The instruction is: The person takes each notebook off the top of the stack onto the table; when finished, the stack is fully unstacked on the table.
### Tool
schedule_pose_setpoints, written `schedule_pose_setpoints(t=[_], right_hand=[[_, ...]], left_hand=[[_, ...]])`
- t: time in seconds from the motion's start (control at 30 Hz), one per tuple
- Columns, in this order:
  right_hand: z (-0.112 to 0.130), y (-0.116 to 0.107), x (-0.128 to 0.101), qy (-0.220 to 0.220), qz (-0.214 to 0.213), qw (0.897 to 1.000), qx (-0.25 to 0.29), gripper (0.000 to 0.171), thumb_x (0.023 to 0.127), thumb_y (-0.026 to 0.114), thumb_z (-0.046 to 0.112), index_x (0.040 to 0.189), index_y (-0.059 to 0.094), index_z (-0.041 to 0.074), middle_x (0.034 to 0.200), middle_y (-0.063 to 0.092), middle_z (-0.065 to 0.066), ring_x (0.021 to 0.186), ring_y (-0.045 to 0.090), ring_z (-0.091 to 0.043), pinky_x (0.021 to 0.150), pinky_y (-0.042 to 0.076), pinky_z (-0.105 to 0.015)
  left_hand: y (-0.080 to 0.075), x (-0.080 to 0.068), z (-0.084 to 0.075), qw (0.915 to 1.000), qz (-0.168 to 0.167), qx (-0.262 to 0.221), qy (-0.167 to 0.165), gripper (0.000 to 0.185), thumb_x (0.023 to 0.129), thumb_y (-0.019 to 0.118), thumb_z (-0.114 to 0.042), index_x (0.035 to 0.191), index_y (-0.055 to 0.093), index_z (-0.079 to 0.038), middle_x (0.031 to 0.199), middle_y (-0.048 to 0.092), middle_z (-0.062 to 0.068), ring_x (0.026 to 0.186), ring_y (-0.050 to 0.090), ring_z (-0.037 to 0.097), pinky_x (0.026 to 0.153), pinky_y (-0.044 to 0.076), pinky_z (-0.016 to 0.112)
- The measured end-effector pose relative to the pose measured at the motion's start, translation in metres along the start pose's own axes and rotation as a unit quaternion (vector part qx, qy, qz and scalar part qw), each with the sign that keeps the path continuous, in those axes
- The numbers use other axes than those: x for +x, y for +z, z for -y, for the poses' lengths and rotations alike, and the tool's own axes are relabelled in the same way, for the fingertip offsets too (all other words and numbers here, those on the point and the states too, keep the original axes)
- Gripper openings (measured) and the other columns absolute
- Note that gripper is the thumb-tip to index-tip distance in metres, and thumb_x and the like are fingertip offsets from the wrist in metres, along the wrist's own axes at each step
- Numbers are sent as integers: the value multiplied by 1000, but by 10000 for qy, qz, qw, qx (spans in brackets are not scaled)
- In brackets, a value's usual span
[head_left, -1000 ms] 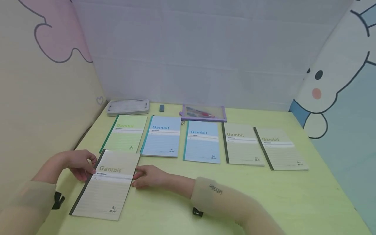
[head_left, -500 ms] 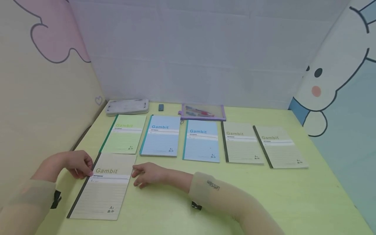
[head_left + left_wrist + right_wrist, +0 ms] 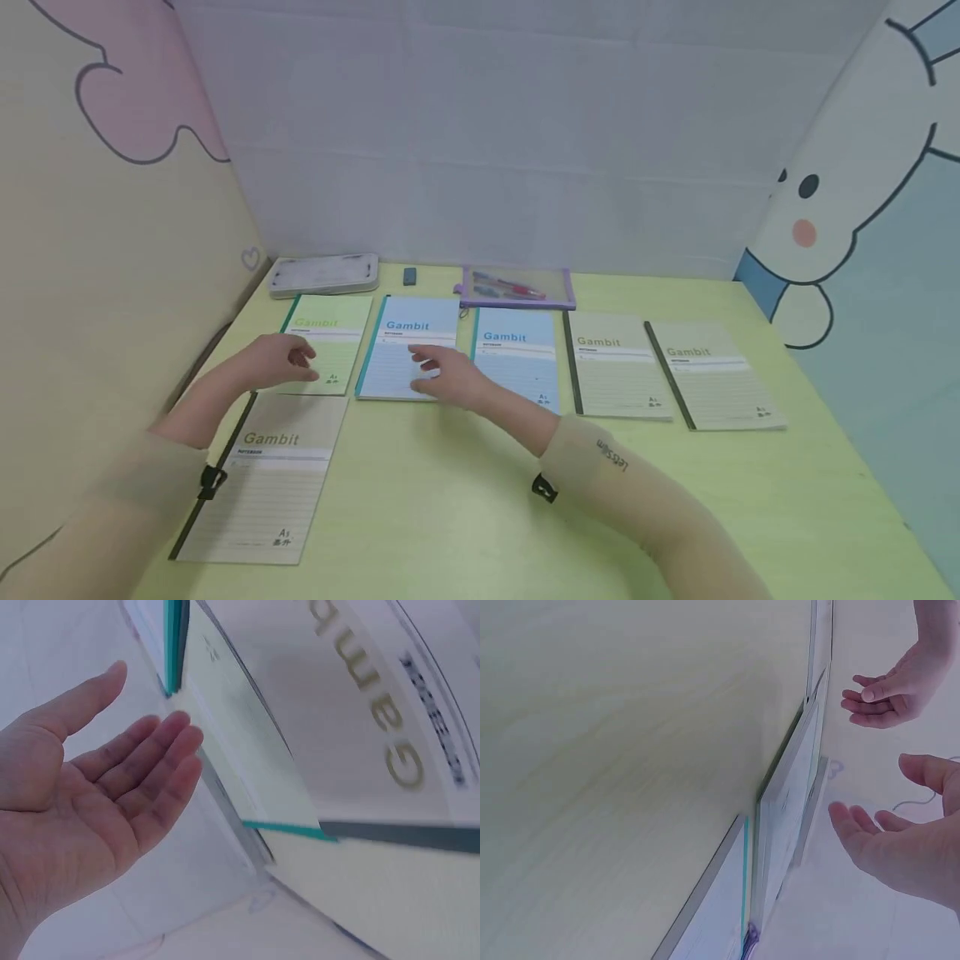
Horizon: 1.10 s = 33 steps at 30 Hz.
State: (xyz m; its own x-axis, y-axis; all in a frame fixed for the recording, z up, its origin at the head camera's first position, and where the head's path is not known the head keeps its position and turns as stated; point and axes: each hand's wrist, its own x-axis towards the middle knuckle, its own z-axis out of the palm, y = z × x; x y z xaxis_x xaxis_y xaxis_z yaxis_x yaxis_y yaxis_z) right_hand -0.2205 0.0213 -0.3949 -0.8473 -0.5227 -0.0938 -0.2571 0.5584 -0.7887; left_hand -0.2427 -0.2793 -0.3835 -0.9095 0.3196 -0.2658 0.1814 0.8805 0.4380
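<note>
A beige notebook with a black spine (image 3: 277, 492) lies at the table's front left, its top edge against the green notebook (image 3: 330, 354). Over the green notebook hovers my left hand (image 3: 277, 362), fingers loosely bent and holding nothing; the left wrist view shows its bare palm (image 3: 90, 802). My right hand (image 3: 453, 377) hangs above the first blue notebook (image 3: 397, 375), thumb and fingers apart with nothing between them. Right of it lies a second blue notebook (image 3: 517, 333), partly covered by my wrist. In the right wrist view both hands stand clear of the notebooks.
Two more beige notebooks, one in the middle right (image 3: 618, 375) and one farther right (image 3: 716, 383), continue the row. Behind the row are a pale flat case (image 3: 324, 273), a small blue eraser-like block (image 3: 409, 276) and a purple mesh pouch (image 3: 558, 287) with pens. Walls border the table.
My left hand has let go of the front beige notebook and risen forward. My right hand has moved from beside that notebook up and right, over the blue one. The notebook settled slightly nearer me.
</note>
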Motion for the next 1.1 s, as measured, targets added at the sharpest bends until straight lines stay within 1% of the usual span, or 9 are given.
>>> schedule_pose_setpoints(t=[0.1,0.17,0.23,0.33,0.47,0.6,0.7,0.87,1.1], right_hand=[[-14,-8,4,76,-546,9976,-415,59,84,61,22,137,35,14,136,41,-5,120,44,-23,96,42,-33],[-23,-13,7,185,-837,9950,-511,61,84,61,24,138,33,15,139,36,-5,125,38,-25,100,37,-37],[-32,-15,10,322,-1009,9930,-519,63,84,61,24,139,31,15,141,33,-7,128,33,-26,104,32,-39],[-41,-17,15,595,-987,9925,-415,68,84,62,26,140,26,14,144,28,-7,132,26,-25,108,24,-39],[-48,-17,22,991,-793,9917,-180,75,83,62,27,142,19,12,145,26,-9,131,28,-27,107,25,-39],[-53,-16,28,1275,-660,9896,-93,78,83,63,28,143,16,12,144,27,-9,130,30,-26,106,28,-37],[-53,-16,31,1288,-562,9898,-221,76,84,62,27,143,16,11,145,26,-8,131,28,-25,107,26,-36],[-53,-16,31,1295,-529,9898,-259,75,84,61,25,143,17,11,146,24,-7,132,26,-25,108,23,-36],[-54,-12,30,1362,-462,9895,-166,72,85,59,23,143,17,11,146,24,-7,133,23,-25,109,20,-36]], left_hand=[[10,18,-15,9991,-357,-212,87,54,82,62,-29,122,47,5,111,58,19,102,53,33,84,46,46],[18,30,-23,9975,-506,-493,18,60,83,61,-31,129,40,2,123,51,21,113,46,36,91,40,50],[25,41,-29,9953,-573,-778,-41,66,84,60,-32,134,33,1,131,42,22,121,39,37,96,36,51],[34,55,-34,9916,-509,-1154,-274,74,84,60,-33,139,23,-1,140,31,21,127,30,37,100,32,50],[40,67,-40,9855,-213,-1576,-592,81,83,60,-34,142,14,-2,144,21,20,130,23,37,104,28,49],[40,75,-43,9788,-33,-1936,-667,82,84,60,-32,142,11,-2,145,19,19,131,21,36,105,25,49],[41,78,-44,9757,23,-2070,-718,82,84,61,-33,142,12,-3,145,20,17,132,22,35,105,25,49],[43,79,-48,9725,4,-2147,-902,82,82,62,-34,142,14,-5,145,22,15,132,22,33,106,24,49],[43,76,-51,9696,-2,-2246,-970,81,83,61,-33,142,14,-5,145,23,15,133,20,33,107,22,48]])
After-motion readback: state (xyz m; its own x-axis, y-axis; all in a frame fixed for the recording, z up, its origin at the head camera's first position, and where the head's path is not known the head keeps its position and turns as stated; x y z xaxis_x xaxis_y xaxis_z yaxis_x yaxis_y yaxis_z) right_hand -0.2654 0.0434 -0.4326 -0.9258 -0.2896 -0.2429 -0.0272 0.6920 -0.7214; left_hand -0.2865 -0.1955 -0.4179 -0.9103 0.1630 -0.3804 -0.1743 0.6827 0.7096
